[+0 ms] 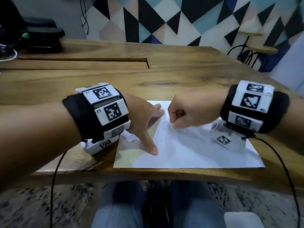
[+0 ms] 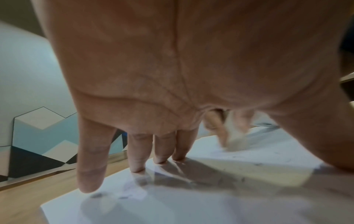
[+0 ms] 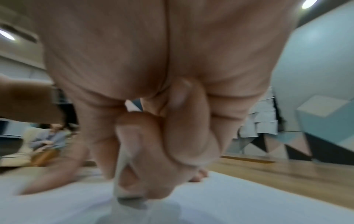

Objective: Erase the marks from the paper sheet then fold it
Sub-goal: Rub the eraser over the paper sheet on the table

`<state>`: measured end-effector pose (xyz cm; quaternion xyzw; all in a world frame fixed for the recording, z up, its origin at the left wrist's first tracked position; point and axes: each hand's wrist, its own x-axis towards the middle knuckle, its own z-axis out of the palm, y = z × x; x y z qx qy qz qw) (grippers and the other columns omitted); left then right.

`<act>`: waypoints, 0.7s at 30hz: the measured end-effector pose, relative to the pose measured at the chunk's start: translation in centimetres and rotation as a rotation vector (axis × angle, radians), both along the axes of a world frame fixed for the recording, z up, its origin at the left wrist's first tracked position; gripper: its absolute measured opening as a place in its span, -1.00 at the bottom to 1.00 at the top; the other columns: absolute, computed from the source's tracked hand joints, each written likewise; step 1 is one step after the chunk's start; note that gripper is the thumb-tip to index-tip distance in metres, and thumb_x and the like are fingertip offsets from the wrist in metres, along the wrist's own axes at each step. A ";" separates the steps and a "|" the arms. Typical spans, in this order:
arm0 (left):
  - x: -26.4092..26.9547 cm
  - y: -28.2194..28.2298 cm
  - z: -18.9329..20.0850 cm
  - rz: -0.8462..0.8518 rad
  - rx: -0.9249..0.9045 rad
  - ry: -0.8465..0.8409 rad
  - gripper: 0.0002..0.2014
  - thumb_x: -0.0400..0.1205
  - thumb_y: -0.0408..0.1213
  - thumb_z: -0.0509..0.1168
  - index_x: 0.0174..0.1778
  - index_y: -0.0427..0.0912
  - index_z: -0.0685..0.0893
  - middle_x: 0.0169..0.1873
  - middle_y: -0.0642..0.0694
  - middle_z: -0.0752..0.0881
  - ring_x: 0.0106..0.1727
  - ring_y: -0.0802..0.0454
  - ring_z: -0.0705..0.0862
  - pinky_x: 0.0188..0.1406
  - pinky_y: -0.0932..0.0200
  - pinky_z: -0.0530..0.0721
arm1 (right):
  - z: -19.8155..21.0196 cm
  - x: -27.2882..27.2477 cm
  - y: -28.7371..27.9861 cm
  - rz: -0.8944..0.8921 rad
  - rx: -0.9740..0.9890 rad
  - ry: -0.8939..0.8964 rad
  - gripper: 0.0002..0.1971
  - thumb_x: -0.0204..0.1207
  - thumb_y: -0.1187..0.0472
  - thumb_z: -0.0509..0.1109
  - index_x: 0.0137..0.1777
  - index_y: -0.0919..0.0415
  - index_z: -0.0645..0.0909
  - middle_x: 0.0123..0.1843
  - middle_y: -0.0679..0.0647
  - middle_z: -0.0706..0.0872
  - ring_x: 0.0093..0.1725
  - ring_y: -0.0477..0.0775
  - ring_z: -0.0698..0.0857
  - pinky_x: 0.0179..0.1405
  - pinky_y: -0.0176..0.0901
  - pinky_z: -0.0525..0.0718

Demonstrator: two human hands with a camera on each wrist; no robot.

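White paper sheet (image 1: 189, 153) flat, faint grey smudges, unfolded

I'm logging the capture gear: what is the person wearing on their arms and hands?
Both forearms are bare, with no sleeves or gloves. Each wrist carries a black strap ringed by white blocks printed with black square markers; the right wrist band matches. A thin black cable trails from each.

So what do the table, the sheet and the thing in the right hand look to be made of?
Table: wood, smooth satin finish, visible grain.
Paper sheet: thin matte white paper, lying flat under the left hand.
Eraser gripped by the right hand: probably soft whitish rubber, its tip greyed; blur leaves this uncertain.
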<state>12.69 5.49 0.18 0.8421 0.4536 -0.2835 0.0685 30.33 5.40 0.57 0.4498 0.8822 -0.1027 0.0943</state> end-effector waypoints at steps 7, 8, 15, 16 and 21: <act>0.0 0.1 0.2 -0.032 0.021 0.007 0.32 0.23 0.54 0.40 0.76 0.12 -0.19 0.74 0.22 -0.15 0.74 0.06 0.08 0.67 -0.11 0.18 | 0.2 1.9 0.5 -0.095 -0.017 -0.025 -0.83 0.54 -0.04 0.43 -0.08 0.03 0.74 -0.30 -0.06 0.82 -0.47 -0.15 0.67 -0.49 -0.43 0.56; -0.1 0.2 0.1 -0.034 0.018 0.003 0.32 0.23 0.54 0.39 0.76 0.12 -0.20 0.73 0.24 -0.18 0.75 0.10 0.02 0.69 -0.10 0.15 | 0.4 2.6 1.1 -0.139 -0.007 -0.040 -0.84 0.55 0.00 0.42 -0.11 0.06 0.74 -0.32 -0.04 0.83 -0.52 -0.14 0.65 -0.52 -0.42 0.55; -0.3 1.3 -0.1 -0.064 0.020 -0.039 0.29 0.11 0.61 0.38 0.73 0.14 0.09 0.71 0.23 0.15 0.62 0.03 0.37 0.55 -0.08 0.40 | 0.6 5.0 3.0 -0.241 -0.022 0.005 -0.84 0.54 0.05 0.41 -0.14 0.09 0.76 -0.34 0.06 0.84 -0.53 -0.09 0.58 -0.35 -0.17 0.62; -0.1 1.7 -0.2 -0.060 0.034 -0.066 0.19 0.09 0.63 0.37 0.62 0.13 0.29 0.60 0.16 0.42 0.45 0.00 0.55 0.43 -0.07 0.52 | 0.5 4.7 3.1 -0.230 -0.019 0.006 -0.84 0.55 0.05 0.41 -0.14 0.10 0.76 -0.34 0.06 0.84 -0.53 -0.09 0.58 -0.35 -0.19 0.61; 0.8 3.4 -0.8 -0.021 0.098 -0.079 0.03 -0.03 0.72 0.24 0.20 0.05 0.58 0.32 0.05 0.69 0.15 -0.03 0.69 0.22 -0.10 0.64 | 0.3 3.4 4.3 -0.184 -0.013 0.007 -0.83 0.56 0.02 0.40 -0.10 0.09 0.74 -0.31 0.04 0.85 -0.51 -0.07 0.62 -0.34 -0.18 0.64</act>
